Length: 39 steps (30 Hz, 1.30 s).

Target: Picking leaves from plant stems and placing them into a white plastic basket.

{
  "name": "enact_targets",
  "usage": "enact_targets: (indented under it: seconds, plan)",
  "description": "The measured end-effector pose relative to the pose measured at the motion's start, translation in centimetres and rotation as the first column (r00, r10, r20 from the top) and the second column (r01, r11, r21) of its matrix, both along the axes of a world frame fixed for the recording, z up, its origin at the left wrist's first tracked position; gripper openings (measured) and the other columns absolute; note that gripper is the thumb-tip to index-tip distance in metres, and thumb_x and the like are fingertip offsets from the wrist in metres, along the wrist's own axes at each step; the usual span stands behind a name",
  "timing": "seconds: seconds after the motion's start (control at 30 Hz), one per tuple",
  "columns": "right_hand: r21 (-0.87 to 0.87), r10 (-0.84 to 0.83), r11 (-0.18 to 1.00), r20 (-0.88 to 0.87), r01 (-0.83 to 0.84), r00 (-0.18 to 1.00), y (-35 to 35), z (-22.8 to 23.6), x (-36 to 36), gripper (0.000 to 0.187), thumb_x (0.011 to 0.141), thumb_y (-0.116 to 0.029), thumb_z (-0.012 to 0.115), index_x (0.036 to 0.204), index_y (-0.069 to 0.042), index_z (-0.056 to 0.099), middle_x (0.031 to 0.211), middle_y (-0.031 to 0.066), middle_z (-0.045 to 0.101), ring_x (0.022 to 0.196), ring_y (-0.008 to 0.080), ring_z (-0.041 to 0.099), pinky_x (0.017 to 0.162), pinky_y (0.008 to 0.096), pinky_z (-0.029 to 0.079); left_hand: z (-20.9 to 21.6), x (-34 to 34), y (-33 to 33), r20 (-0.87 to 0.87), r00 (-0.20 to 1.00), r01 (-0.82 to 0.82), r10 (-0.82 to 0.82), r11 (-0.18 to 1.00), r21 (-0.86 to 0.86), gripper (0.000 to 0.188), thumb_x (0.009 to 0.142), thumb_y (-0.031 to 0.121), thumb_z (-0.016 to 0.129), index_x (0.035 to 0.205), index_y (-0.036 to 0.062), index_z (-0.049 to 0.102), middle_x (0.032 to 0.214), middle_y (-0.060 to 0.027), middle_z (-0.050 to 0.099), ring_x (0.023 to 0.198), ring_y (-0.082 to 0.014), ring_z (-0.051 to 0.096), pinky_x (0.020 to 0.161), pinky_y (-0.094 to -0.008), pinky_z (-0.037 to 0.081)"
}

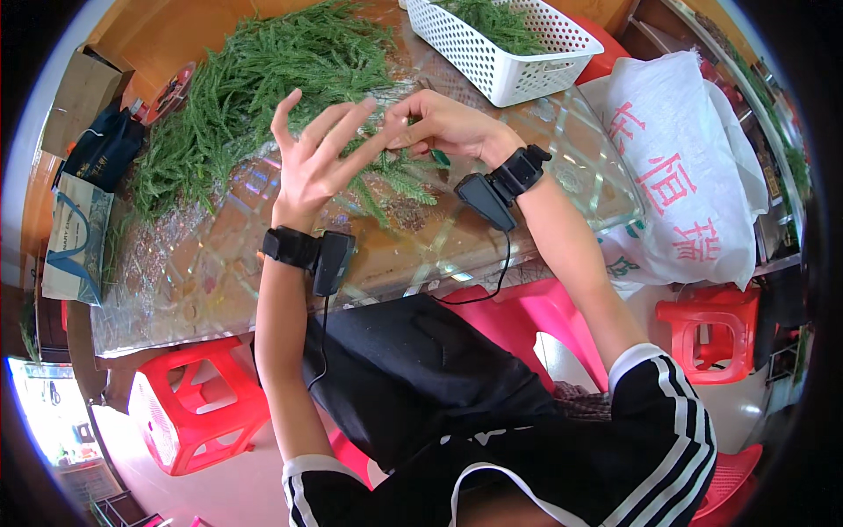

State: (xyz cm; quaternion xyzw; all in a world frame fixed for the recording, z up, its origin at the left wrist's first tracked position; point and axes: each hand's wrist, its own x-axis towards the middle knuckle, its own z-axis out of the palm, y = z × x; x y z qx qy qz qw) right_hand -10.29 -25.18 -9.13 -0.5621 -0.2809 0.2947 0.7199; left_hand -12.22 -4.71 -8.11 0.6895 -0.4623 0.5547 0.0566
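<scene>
Over the table's middle, my left hand (318,158) has its fingers spread, with the index finger reaching to my right fingertips; its thumb is hidden. My right hand (452,127) is closed in a pinch, thumb against finger, at the stem end of a green artificial pine sprig (399,183). The sprig's needled branches hang below both hands, just over the tabletop. A small dark green piece (440,159) shows under my right hand. Behind my left hand lies a large heap of similar green sprigs (263,79).
A white perforated basket (505,70) with more sprigs stands at the far right of the table (219,294). Beside it bulges a white woven sack (676,167). Bags (79,233) sit at the left edge. Red plastic stools (198,404) stand on the floor. A black cable (479,300) hangs from my right wrist.
</scene>
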Motion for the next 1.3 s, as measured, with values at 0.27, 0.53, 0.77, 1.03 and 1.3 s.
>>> enact_targets:
  seconds: [0.27, 0.53, 0.77, 1.03, 1.3]
  plan:
    - [-0.081, 0.034, 0.996, -0.094, -0.042, 0.995, -0.7, -0.5, 0.8, 0.008, 0.081, -0.008, 0.065, 0.083, -0.001, 0.061, 0.073, -0.0003, 0.057, 0.053, 0.0045, 0.040, 0.049, 0.0180, 0.031, -0.3, 0.2, -0.2, -0.043, 0.999, 0.027, -0.025, 0.998, 0.056, 0.037, 0.063, 0.011, 0.066, 0.099, 0.0200, 0.067, 0.112, 0.0055, 0.057, 0.091, -0.0129, 0.058, 0.098, -0.0480, 0.029]
    - [-0.117, -0.194, 0.965, 0.288, 0.236, 0.938, -0.1, 0.4, 0.1, 0.013, 0.081, -0.011, 0.066, 0.091, -0.002, 0.064, 0.080, 0.0015, 0.062, 0.066, 0.0028, 0.050, 0.056, 0.0178, 0.036, -0.9, 0.9, 0.0, -0.110, 0.994, -0.023, 0.019, 0.999, -0.035, 0.037, 0.064, 0.010, 0.066, 0.099, 0.0197, 0.067, 0.116, 0.0048, 0.056, 0.096, -0.0127, 0.055, 0.099, -0.0478, 0.028]
    - [-0.181, -0.202, 0.929, 0.483, 0.323, 0.852, 0.1, -0.4, 0.8, 0.019, 0.081, -0.013, 0.065, 0.097, -0.002, 0.065, 0.081, 0.0006, 0.063, 0.074, 0.0029, 0.053, 0.065, 0.0184, 0.041, -0.7, 0.5, 0.2, -0.061, 0.994, -0.092, 0.092, 0.996, -0.005, 0.036, 0.064, 0.009, 0.065, 0.098, 0.0218, 0.067, 0.115, 0.0052, 0.056, 0.097, -0.0121, 0.055, 0.100, -0.0485, 0.027]
    - [-0.243, -0.165, 0.945, 0.223, 0.219, 0.961, -0.4, 0.2, 0.4, 0.022, 0.082, -0.014, 0.064, 0.098, 0.001, 0.065, 0.083, 0.0018, 0.064, 0.078, 0.0066, 0.057, 0.072, 0.0212, 0.044, -0.8, 0.5, -0.1, -0.104, 0.995, -0.012, 0.008, 0.999, -0.036, 0.035, 0.063, 0.007, 0.067, 0.095, 0.0212, 0.067, 0.112, 0.0050, 0.057, 0.097, -0.0119, 0.055, 0.100, -0.0497, 0.026]
    - [-0.183, -0.135, 0.962, 0.324, 0.202, 0.936, -0.8, 0.1, 0.7, 0.023, 0.080, -0.012, 0.066, 0.098, 0.002, 0.064, 0.084, 0.0018, 0.065, 0.076, 0.0043, 0.056, 0.068, 0.0184, 0.043, -0.4, 0.0, -0.6, -0.148, 0.989, 0.019, -0.021, 1.000, -0.019, 0.032, 0.061, 0.005, 0.069, 0.091, 0.0147, 0.067, 0.107, 0.0049, 0.058, 0.097, -0.0127, 0.055, 0.099, -0.0520, 0.025]
